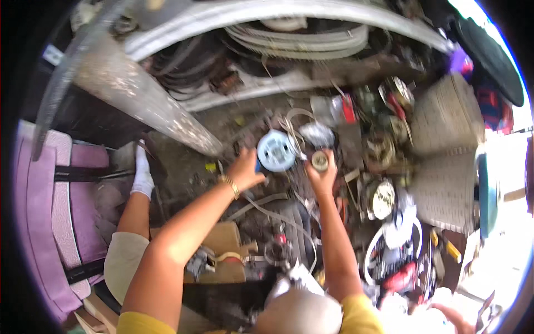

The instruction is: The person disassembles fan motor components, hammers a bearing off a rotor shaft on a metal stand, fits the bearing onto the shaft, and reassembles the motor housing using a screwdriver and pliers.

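- Beside the pale blue disc [276,151], at its left rim, the left hand [245,166] was found half closed, with the thumb set apart; whether the rim was gripped or merely touched could not be told, owing to blur.
- To the right of the disc and slightly nearer the wearer, a small round part [320,161] was held by the right hand [322,179], fingers and thumb being closed about its sides.
- Slipping or tipping of the disc was judged possible if only light contact was made at its rim; support from below could not be confirmed.
- Loss of the small round part among the clutter around the disc was judged likely should the right-hand grip be loosened.
- Just beyond and right of the disc, a pale looped cord [300,111] and a clear plastic bag [317,135] were noted; snagging could be caused by either.
- Nearer the wearer than the disc, footing for parts was judged uneven, a pale flat strap [268,200] and cardboard [225,236] being noted.
- Left of the disc and beyond it, leftward reach was judged restricted by a scuffed column [150,100].
- Well right of the disc, a round pale-faced part [382,199] was recorded.
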A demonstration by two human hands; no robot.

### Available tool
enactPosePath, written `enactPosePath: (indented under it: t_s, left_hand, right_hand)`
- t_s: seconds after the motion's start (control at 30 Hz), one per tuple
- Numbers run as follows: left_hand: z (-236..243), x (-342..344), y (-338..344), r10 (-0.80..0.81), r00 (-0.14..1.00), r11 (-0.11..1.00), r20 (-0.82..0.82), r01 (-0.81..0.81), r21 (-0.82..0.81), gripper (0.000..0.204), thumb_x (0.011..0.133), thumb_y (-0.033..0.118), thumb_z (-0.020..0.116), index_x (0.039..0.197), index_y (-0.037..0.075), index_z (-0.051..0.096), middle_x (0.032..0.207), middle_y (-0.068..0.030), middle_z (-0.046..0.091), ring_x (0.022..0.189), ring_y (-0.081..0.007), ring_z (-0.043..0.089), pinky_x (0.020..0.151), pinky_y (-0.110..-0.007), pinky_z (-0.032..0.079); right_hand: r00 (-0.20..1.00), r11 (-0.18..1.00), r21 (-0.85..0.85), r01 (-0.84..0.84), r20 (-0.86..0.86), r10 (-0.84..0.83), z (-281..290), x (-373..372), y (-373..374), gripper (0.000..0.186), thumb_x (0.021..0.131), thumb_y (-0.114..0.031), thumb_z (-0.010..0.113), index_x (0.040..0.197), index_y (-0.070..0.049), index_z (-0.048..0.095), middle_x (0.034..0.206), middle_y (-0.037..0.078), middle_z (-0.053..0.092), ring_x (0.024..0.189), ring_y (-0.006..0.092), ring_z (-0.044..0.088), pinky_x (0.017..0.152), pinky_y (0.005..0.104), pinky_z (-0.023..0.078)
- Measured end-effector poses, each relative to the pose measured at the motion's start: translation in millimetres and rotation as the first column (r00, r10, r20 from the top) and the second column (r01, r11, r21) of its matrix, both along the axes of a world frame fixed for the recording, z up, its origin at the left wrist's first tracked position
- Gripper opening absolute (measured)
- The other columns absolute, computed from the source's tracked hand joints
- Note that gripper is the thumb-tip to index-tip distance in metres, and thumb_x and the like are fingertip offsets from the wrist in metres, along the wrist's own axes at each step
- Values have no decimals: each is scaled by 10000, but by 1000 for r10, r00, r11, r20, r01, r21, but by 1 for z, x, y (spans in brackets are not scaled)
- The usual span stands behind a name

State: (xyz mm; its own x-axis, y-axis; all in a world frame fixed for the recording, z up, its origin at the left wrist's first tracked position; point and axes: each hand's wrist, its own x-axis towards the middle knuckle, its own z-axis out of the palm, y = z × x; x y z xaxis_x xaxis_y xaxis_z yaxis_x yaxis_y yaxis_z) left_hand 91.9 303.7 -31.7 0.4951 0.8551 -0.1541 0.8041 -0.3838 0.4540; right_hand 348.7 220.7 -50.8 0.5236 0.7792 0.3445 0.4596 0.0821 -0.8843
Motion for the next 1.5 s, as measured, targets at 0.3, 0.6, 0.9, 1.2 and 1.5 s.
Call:
enactPosePath:
  t_s: [0.3, 0.6, 0.9, 1.2, 1.5]
  left_hand:
    - [244, -93, -45, -238, 928, 971, 288, 235, 45, 518, 817, 66, 761, 1307, 51, 593, 1384, -174, 521, 1318, -354, 514, 1100, -414, 423]
    - [331, -256, -119, 60, 988, 877, 143, -121, 465, 297, 828, 52, 635, 1116, -18, 653, 1255, -179, 576, 1156, -318, 579, 1031, -401, 445]
    - [237, -475, -116, 604, 433, 481, 669, -868, 128, 334, 1021, 155, 582, 1349, 92, 581, 1321, -54, 565, 1080, -160, 604, 899, -281, 466]
    - [194, -476, -93, 559, 440, 494, 703, -857, 143, 389, 1034, 220, 581, 1408, 120, 537, 1305, -39, 556, 1044, -133, 597, 878, -264, 452]
    - [208, -515, -102, 629, 367, 452, 685, -890, 61, 395, 1032, 205, 573, 1414, 114, 525, 1394, -72, 529, 1075, -142, 594, 888, -268, 446]
  right_hand:
    - [950, 989, 44, -139, -276, 146, 28, 29, 3, 378, 847, -72, 780, 1156, -38, 566, 1010, 8, 579, 909, 106, 547, 842, 250, 465]
    - [981, 986, 126, -114, -140, 131, 108, 23, 13, 257, 886, -60, 728, 1109, -33, 602, 889, 31, 630, 741, 106, 611, 684, 262, 516]
    - [975, 903, 369, 221, -60, -214, 207, 38, -40, 316, 911, -248, 683, 1120, -22, 611, 998, 92, 656, 901, 184, 621, 826, 352, 492]
    - [966, 992, 111, -66, -242, 91, 66, 9, 7, 162, 858, -126, 735, 891, -28, 610, 789, 11, 614, 748, 103, 575, 706, 274, 488]
    - [969, 824, 536, 183, 43, -244, 271, 23, -39, 206, 879, -139, 695, 1031, -25, 616, 870, 83, 641, 794, 189, 605, 758, 328, 509]
